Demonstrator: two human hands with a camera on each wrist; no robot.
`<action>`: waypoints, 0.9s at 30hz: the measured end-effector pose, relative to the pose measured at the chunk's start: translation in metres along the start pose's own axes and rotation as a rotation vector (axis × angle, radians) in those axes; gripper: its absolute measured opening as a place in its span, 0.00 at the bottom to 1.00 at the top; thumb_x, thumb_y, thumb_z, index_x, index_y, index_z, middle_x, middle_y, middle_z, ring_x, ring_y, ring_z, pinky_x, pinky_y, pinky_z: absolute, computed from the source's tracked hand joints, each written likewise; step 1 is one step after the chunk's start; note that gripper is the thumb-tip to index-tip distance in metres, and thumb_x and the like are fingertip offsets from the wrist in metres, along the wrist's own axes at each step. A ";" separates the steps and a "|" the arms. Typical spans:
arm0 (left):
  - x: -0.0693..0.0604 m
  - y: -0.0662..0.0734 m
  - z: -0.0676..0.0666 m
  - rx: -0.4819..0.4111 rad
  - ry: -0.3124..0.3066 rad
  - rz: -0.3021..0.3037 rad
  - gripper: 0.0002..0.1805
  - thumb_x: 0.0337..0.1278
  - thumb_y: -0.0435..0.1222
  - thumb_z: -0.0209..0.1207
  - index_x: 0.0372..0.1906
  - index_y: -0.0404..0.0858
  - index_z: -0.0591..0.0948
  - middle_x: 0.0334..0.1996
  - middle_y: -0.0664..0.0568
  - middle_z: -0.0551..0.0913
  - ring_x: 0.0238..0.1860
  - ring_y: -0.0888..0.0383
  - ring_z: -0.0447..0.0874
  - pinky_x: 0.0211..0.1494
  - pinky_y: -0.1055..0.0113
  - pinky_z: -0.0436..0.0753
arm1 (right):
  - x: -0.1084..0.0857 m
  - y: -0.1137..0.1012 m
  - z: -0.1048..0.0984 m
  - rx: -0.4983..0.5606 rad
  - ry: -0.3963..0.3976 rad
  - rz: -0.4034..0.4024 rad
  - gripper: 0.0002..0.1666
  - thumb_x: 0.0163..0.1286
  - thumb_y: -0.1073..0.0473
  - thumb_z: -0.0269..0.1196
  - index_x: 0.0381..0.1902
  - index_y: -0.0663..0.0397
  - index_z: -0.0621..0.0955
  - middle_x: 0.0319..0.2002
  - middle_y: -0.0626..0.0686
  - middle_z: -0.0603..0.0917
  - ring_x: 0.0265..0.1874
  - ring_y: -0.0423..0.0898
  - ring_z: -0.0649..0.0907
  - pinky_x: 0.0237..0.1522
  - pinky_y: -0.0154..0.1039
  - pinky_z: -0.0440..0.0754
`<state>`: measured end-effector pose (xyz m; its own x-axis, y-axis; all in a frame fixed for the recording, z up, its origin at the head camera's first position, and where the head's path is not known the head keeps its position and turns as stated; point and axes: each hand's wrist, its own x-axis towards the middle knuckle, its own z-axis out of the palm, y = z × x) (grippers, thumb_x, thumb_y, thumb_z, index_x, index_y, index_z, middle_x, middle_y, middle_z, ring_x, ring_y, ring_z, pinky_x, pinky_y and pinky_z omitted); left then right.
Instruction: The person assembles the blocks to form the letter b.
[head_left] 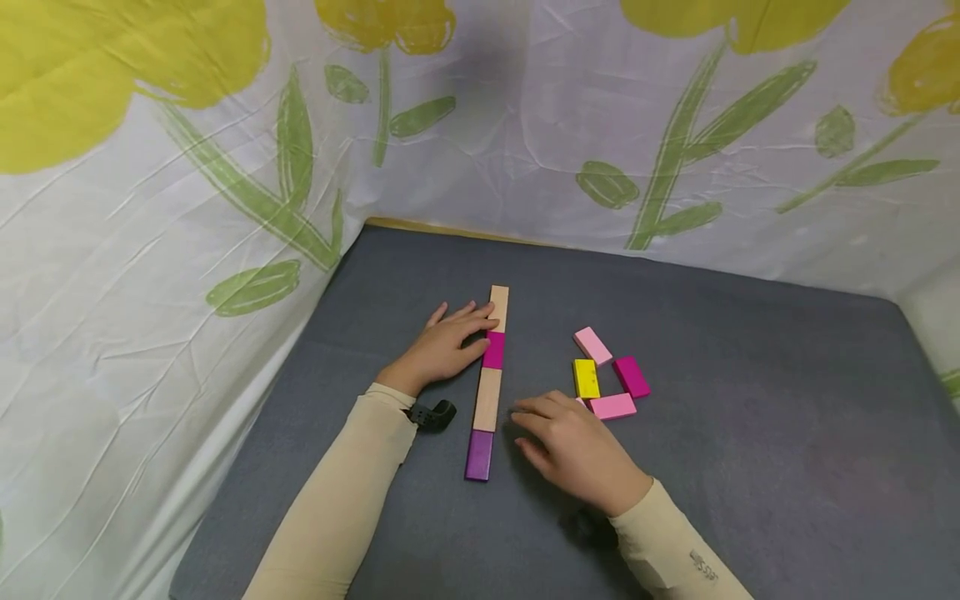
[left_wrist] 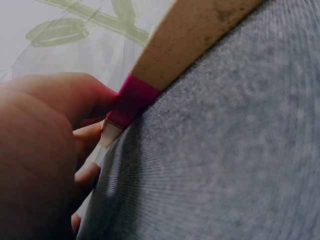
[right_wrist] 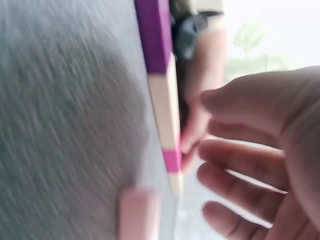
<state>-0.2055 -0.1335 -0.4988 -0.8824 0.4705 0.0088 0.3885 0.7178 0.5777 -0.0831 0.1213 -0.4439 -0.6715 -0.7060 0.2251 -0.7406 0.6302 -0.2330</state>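
Fingers of the left hand (head_left: 438,346) lie spread against one straight row of rectangular wood-toned, magenta and purple blocks (head_left: 487,400), probably steadying it. The right hand (head_left: 573,450), relaxed and empty, hovers between that row and loose rectangular pink, yellow and magenta blocks (head_left: 613,407) (one partly hidden), with open grey tabletop (head_left: 765,417) stretching rightward to its edge.

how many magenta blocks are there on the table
2 in view: one magenta block between two plain wood blocks, by the left hand; the other magenta block right of the yellow block. The right hand may hide more.
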 end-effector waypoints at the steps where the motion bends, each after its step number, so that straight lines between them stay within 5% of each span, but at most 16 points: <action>1: 0.000 0.000 0.000 -0.001 0.001 0.001 0.26 0.81 0.46 0.53 0.76 0.47 0.75 0.82 0.56 0.61 0.84 0.51 0.53 0.85 0.44 0.35 | -0.001 0.003 -0.002 -0.006 -0.002 0.015 0.21 0.62 0.57 0.78 0.52 0.56 0.90 0.54 0.53 0.89 0.51 0.49 0.86 0.57 0.44 0.86; 11: 0.001 -0.001 0.002 -0.006 -0.005 -0.006 0.25 0.81 0.46 0.53 0.76 0.48 0.75 0.83 0.58 0.60 0.85 0.53 0.52 0.85 0.45 0.33 | -0.009 0.027 -0.016 -0.021 -0.059 0.173 0.21 0.57 0.67 0.80 0.49 0.60 0.90 0.49 0.55 0.90 0.50 0.56 0.87 0.57 0.54 0.86; 18: 0.000 -0.001 0.002 -0.006 0.008 -0.003 0.26 0.81 0.47 0.53 0.76 0.48 0.75 0.82 0.58 0.61 0.84 0.52 0.52 0.85 0.45 0.34 | -0.008 0.034 -0.009 -0.028 -0.031 0.140 0.16 0.55 0.66 0.81 0.43 0.56 0.92 0.42 0.52 0.92 0.44 0.53 0.88 0.53 0.50 0.87; 27: 0.000 -0.001 0.002 -0.001 0.003 -0.007 0.26 0.80 0.47 0.53 0.76 0.48 0.75 0.82 0.57 0.61 0.85 0.52 0.52 0.85 0.44 0.34 | -0.003 0.040 -0.001 -0.009 -0.031 0.169 0.19 0.56 0.63 0.81 0.47 0.57 0.92 0.43 0.53 0.92 0.44 0.52 0.88 0.54 0.50 0.85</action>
<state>-0.2056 -0.1330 -0.5009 -0.8858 0.4641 0.0074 0.3824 0.7206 0.5784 -0.1108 0.1486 -0.4531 -0.7858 -0.5989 0.1543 -0.6173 0.7438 -0.2564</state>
